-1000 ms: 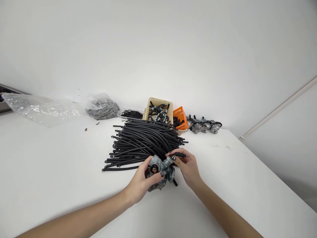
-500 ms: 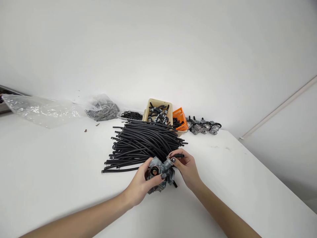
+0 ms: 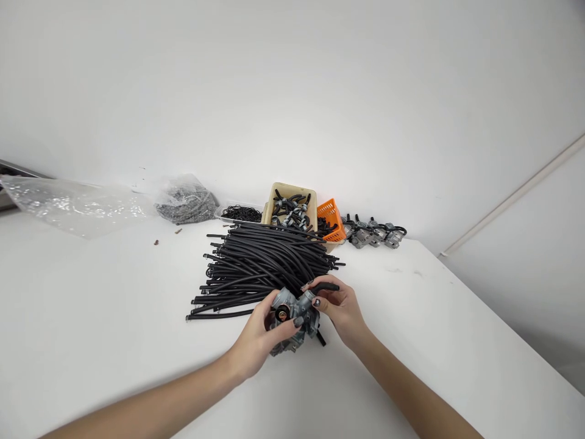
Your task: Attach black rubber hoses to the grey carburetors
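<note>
**Hands barely shifted; short hose now bent toward carburettor**

Head view. Compared w/ 0.5 s ago, both hands sit at almost the same spot, just in front of the hose pile. The short black hose (image 3: 327, 286) now arcs down at its near end instead of lying straight.

L hand (image 3: 259, 342) is closed around the carburettor (image 3: 289, 322), thumb across its front and fingers behind, holding it just above the white table (image 3: 114, 317). The carburettor's round opening faces the camera.

R hand (image 3: 343, 309) pinches the short black hose btw. thumb and fingertips. The hose's bent end is at the top-right of the carburettor; whether it touches a fitting cannot be told.

Behind the hands lies the pile of long black hoses (image 3: 265, 262), spread fan-wise.

At the wall, L to R:
- a clear plastic bag (image 3: 73, 204);
- a bag of small metal parts (image 3: 185, 200);
- a clear tray of black rings (image 3: 241, 213);
- a beige bin (image 3: 311, 210) w/ hose-and-clamp pieces;
- an orange basket (image 3: 332, 214), touching the bin;
- a row of grey carburettors (image 3: 377, 235), just beside the basket.
</note>
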The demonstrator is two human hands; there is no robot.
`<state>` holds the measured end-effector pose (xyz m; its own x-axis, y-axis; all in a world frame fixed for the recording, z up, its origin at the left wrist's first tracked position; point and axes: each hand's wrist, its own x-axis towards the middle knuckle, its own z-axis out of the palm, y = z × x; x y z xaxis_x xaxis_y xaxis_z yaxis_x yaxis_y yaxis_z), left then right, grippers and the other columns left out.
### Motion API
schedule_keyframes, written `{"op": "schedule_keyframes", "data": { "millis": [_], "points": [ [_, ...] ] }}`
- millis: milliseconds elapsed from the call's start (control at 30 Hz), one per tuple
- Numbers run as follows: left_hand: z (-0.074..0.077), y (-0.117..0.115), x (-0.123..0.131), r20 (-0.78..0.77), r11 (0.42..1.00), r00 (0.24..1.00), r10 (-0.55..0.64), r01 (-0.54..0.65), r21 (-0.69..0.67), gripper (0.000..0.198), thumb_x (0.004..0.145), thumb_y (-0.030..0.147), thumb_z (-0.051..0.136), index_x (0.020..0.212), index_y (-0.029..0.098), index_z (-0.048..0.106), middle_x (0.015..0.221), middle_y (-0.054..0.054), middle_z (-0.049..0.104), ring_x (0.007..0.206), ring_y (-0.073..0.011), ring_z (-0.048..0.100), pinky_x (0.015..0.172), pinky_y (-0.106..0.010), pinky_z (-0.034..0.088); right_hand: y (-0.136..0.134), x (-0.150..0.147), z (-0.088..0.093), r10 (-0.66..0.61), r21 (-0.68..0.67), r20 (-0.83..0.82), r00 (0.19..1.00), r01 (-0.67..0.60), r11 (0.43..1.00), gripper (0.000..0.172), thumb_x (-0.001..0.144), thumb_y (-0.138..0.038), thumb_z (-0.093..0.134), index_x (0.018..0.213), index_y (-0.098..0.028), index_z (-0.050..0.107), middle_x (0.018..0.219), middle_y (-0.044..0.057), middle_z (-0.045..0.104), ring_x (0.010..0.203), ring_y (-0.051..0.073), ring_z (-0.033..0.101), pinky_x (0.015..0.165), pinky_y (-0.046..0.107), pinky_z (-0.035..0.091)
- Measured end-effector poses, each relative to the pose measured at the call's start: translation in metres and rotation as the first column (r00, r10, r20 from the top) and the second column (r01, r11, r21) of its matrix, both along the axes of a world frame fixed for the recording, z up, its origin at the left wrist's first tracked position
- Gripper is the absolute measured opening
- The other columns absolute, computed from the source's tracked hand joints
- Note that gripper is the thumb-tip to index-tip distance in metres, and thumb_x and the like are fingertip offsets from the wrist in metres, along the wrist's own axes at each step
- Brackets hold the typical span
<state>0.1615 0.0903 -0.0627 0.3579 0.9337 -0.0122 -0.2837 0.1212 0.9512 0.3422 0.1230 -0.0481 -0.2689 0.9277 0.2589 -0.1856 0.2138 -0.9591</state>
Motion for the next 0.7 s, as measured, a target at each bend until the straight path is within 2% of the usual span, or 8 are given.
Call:
{"op": "schedule_keyframes", "data": {
  "millis": [333, 467, 700],
  "points": [
    [-0.0037, -0.0001, 0.0004, 0.029, 0.999, 0.999, 0.032, -0.031, -0.033, 0.055, 0.068, 0.053, 0.078, 0.100, 0.017, 0.052, 0.091, -0.004, 0.053, 0.083, -0.0168, 0.049, 0.071, -0.024, 0.042, 0.0007, 0.0045, -0.0027, 0.088, 0.001, -0.089, 0.992, -0.089, 0.996, 0.014, 0.081, -0.023, 0.070, 0.094, -0.025, 0.066, 0.100, 0.003, 0.070, 0.082, 0.011, 0.064, 0.072, 0.021, 0.051],
    [-0.0071, -0.0002, -0.0001, 0.024, 0.999, 0.999, 0.025, -0.024, -0.041, 0.057, 0.068, 0.053, 0.078, 0.104, 0.018, 0.050, 0.091, -0.003, 0.053, 0.082, -0.0169, 0.049, 0.070, -0.025, 0.043, -0.0006, 0.0032, 0.0007, 0.104, -0.002, -0.087, 0.991, -0.104, 0.995, 0.014, 0.083, -0.024, 0.069, 0.096, -0.025, 0.066, 0.100, 0.003, 0.070, 0.083, 0.011, 0.065, 0.072, 0.021, 0.052],
    [-0.0045, -0.0007, 0.0004, 0.012, 0.999, 1.000, 0.027, -0.027, -0.021, 0.050, 0.070, 0.050, 0.076, 0.098, 0.017, 0.051, 0.085, -0.002, 0.051, 0.080, -0.0150, 0.047, 0.068, -0.022, 0.041, -0.0008, 0.0017, 0.0022, 0.088, 0.032, -0.052, 0.995, -0.087, 0.996, 0.015, 0.081, -0.025, 0.070, 0.096, -0.023, 0.068, 0.096, 0.004, 0.070, 0.078, 0.010, 0.063, 0.069, 0.019, 0.050]
  ]
}}
